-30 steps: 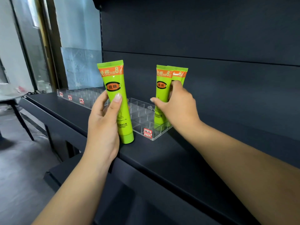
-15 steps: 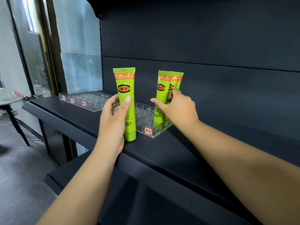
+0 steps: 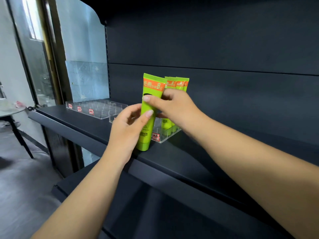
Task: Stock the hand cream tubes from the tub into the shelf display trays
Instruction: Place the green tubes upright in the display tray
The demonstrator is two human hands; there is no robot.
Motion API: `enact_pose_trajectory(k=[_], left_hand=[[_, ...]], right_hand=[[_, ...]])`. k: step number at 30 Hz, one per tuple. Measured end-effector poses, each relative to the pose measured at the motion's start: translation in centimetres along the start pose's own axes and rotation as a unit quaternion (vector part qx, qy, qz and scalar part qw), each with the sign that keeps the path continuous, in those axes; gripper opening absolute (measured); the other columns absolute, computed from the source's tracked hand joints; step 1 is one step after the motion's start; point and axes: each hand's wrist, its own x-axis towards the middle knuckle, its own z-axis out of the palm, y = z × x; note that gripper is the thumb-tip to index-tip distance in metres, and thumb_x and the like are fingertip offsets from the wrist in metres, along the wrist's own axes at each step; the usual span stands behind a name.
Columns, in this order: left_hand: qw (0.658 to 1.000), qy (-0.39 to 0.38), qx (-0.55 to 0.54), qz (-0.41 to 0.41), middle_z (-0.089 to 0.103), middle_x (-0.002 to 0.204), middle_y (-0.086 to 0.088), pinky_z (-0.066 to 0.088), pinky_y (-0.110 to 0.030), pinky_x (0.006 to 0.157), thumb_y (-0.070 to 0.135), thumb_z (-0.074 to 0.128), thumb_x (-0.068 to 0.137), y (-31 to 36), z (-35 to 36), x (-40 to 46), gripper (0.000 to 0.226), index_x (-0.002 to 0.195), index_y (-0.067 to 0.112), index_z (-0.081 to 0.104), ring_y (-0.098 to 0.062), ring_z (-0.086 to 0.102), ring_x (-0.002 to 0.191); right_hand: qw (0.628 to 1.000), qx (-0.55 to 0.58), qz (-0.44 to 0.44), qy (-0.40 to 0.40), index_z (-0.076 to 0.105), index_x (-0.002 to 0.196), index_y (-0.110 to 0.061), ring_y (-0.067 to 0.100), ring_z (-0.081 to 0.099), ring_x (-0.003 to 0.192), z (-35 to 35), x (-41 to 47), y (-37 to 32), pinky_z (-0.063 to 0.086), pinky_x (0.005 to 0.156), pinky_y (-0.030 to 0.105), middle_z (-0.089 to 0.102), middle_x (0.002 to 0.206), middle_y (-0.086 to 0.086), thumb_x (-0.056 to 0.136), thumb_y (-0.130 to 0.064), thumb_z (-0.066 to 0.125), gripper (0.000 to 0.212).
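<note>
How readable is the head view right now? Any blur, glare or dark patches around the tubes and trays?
Head view: the held tube is sharp and brightly lit, its printed text slightly soft; the far clear tray is faint against bright window light; the black shelf swallows detail in shadow; wide-angle bending shows at the edges; both the left hand and right hand are crisp.

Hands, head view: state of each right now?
Left hand: grips the front tube, thumb across it.
Right hand: fingers pinch the same tube.

The lime-green plastic tube point(image 3: 146, 118) wears an orange band (pale lettering); the clear acrylic tray point(image 3: 162, 137) carries red-and-white labels.
</note>
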Motion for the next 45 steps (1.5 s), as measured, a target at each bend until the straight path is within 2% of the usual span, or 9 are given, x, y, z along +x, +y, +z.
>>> enact_pose_trajectory(k=[4,7,9,11,14,22,29,40,45], left_hand=[[0.981,-0.066,0.176,0.052,0.062,0.093,0.021,0.043,-0.005,0.078,0.03,0.067,0.079,-0.1,-1.3,0.0,0.02,0.096,0.037,0.059,0.013,0.058,0.083],[0.904,-0.098,0.39,0.146,0.063,0.093,0.011,0.037,-0.01,0.082,0.044,0.057,0.079,-1.3,-3.4,-0.5,0.034,0.099,0.019,0.069,0.0,0.054,0.088],[0.871,-0.136,0.43,0.196,0.067,0.089,0.002,0.036,-0.014,0.083,0.043,0.048,0.081,-2.2,-4.2,-1.1,0.041,0.09,0.012,0.073,-0.005,0.053,0.086],[0.862,-0.162,0.429,0.216,0.068,0.084,0.0,0.039,-0.015,0.082,0.038,0.048,0.083,-2.6,-4.6,-1.8,0.037,0.083,0.011,0.073,-0.006,0.053,0.081],[0.846,-0.161,0.435,0.263,0.068,0.078,0.001,0.046,-0.029,0.073,0.031,0.048,0.087,-3.1,-5.0,-2.6,0.034,0.076,0.009,0.072,-0.011,0.057,0.075],[0.828,-0.131,0.434,0.329,0.061,0.059,-0.001,0.044,-0.031,0.058,0.023,0.05,0.087,-2.4,-5.0,-2.4,0.038,0.056,0.005,0.062,-0.022,0.054,0.054],[0.856,-0.082,0.38,0.341,0.066,0.067,-0.006,0.048,-0.034,0.061,0.015,0.049,0.085,-4.5,-5.0,-2.9,0.033,0.063,0.0,0.068,-0.021,0.059,0.064],[0.863,-0.046,0.345,0.365,0.069,0.076,-0.008,0.047,-0.03,0.065,0.02,0.046,0.089,-5.5,-5.2,-3.4,0.037,0.071,0.001,0.072,-0.013,0.057,0.074],[0.868,-0.038,0.341,0.36,0.069,0.076,-0.007,0.047,-0.03,0.065,0.016,0.048,0.085,-5.7,-5.1,-3.5,0.032,0.071,0.002,0.073,-0.012,0.057,0.074]], right_hand=[[0.998,-0.042,-0.002,0.042,0.067,0.07,-0.016,0.017,0.056,0.077,-0.9,0.6,-0.1,0.05,0.087,0.05,0.065,0.078,0.009,0.076,-0.032,0.072,0.017],[0.991,-0.062,-0.02,0.113,0.07,0.076,-0.007,0.019,0.054,0.075,-1.9,1.8,-0.3,0.05,0.082,0.053,0.066,0.08,0.019,0.073,-0.036,0.074,0.029],[0.986,-0.074,-0.034,0.145,0.07,0.081,-0.009,0.019,0.056,0.076,-2.2,2.5,-0.5,0.051,0.082,0.049,0.066,0.081,0.015,0.075,-0.033,0.073,0.025],[0.98,-0.108,-0.044,0.159,0.07,0.088,-0.013,0.017,0.056,0.08,-2.2,3.0,-0.4,0.051,0.083,0.039,0.062,0.079,0.003,0.077,-0.032,0.071,0.022],[0.967,-0.175,-0.055,0.176,0.068,0.093,-0.014,0.015,0.052,0.081,-1.9,3.5,0.1,0.042,0.074,0.025,0.058,0.082,-0.003,0.08,-0.036,0.067,0.025],[0.951,-0.247,-0.045,0.179,0.061,0.095,-0.005,0.019,0.048,0.079,-0.7,4.6,1.1,0.031,0.065,0.026,0.054,0.083,0.001,0.083,-0.039,0.063,0.036],[0.933,-0.303,-0.055,0.183,0.057,0.103,-0.007,0.027,0.056,0.096,-0.1,4.4,1.1,0.031,0.067,0.026,0.064,0.103,0.009,0.087,-0.041,0.057,0.038],[0.913,-0.364,-0.045,0.179,0.054,0.103,-0.006,0.031,0.055,0.102,-0.5,4.0,0.6,0.028,0.067,0.026,0.063,0.108,0.012,0.088,-0.042,0.055,0.04],[0.909,-0.377,-0.053,0.172,0.048,0.091,-0.011,0.03,0.056,0.099,-0.2,4.0,0.6,0.029,0.067,0.026,0.064,0.104,0.012,0.088,-0.043,0.055,0.032]])
